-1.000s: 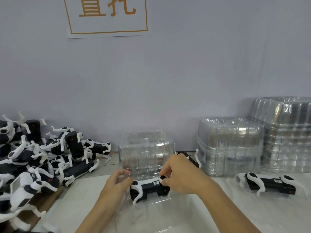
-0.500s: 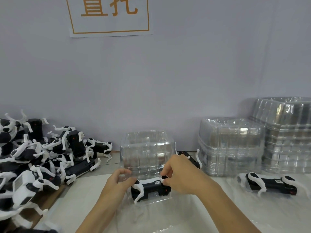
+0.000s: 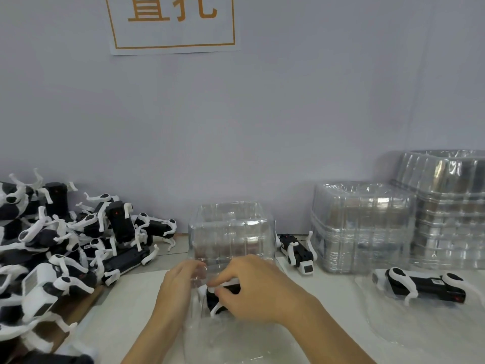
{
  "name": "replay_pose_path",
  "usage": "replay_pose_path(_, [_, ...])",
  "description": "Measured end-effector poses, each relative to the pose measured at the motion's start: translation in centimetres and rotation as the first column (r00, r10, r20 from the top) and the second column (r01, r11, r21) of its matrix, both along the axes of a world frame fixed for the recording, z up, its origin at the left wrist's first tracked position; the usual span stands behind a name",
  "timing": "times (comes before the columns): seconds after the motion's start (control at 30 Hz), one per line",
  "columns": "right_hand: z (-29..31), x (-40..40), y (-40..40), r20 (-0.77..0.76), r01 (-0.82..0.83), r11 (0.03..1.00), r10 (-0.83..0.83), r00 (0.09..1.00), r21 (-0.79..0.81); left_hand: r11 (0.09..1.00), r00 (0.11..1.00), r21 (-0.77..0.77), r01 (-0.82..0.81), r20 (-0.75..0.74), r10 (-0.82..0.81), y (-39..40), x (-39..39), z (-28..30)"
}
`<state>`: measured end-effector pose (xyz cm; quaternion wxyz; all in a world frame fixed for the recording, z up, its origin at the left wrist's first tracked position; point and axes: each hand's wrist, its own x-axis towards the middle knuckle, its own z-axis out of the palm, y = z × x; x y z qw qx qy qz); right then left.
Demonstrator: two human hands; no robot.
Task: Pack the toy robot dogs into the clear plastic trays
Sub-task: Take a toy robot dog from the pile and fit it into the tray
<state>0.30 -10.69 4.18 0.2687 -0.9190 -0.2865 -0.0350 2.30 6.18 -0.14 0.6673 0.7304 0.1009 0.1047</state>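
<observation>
Both forearms reach forward and converge. The left hand [image 3: 178,287] has its fingers curled, gripping; the right hand [image 3: 252,287] arches over, its fingertips [image 3: 219,291] pinching.

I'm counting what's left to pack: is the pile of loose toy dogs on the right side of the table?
No, the pile of loose toy dogs lies at the left, while stacked clear trays stand at the right.

Two bare forearms rose from the bottom edge, each ending in a bare hand: the left hand [image 3: 176,292] and the right hand [image 3: 258,287]. No sleeve showed on either arm as far as the frame reached. The fingernails that showed were short and plain.
</observation>
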Motion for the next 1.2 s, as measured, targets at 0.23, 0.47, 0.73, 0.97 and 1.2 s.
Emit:
replay_pose_path(0.23, [-0.5,0.9,-0.3,-0.072,-0.034,0.999,0.035,0.997,0.004,0.916,0.968,0.401,-0.019,0.237,-0.084,0.3,-0.8,0.4])
replay_pose_path(0.47, [1.1,2.2,-2.9,0.055,0.096,0.938,-0.121,0.991,0.332,0.609,0.874,0.782,0.132,0.197,-0.444,-0.1,-1.8,2.4])
replay_pose_path(0.73, [1.7,2.7,-4.2,0.087,0.121,0.883,-0.179,0.980,0.454,0.272,0.838,0.858,0.436,-0.277,-0.471,-2.0,-2.8,4.1])
replay_pose_path(0.97, [2.1,2.5,-4.7,0.078,0.138,0.858,-0.202,0.976,0.495,0.178,0.816,0.838,0.516,-0.417,-0.400,-4.3,-2.2,5.3])
replay_pose_path(1.2, [2.3,2.3,-4.6,0.087,0.145,0.856,-0.215,0.973,0.497,0.248,0.852,0.874,0.419,-0.283,-0.441,-4.3,-2.7,4.2])
